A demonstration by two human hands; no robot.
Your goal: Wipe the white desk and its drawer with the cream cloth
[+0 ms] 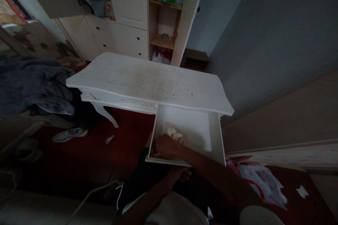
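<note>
My right hand (165,145) reaches into the pulled-out white drawer (222,140), at its front left corner. The fingers are curled down and closed, and whatever they hold, if anything, is hidden beneath the hand. Just beyond the knuckles lies a cream-coloured rolled strip or band (174,133) on the drawer floor; its kind is unclear. Over my lap, below the drawer's front, rests my left hand (180,174), empty with its fingers loosely apart. The drawer belongs to a white table (126,74) with a stained top and curved legs.
Behind the table stands a white wardrobe (129,3) with open doors and bags on its shelves. Grey clothing (34,84) lies at the left, above a shoe (70,135) on the red floor. A plastic bag (264,182) sits at the right. A white cable (92,193) runs nearby.
</note>
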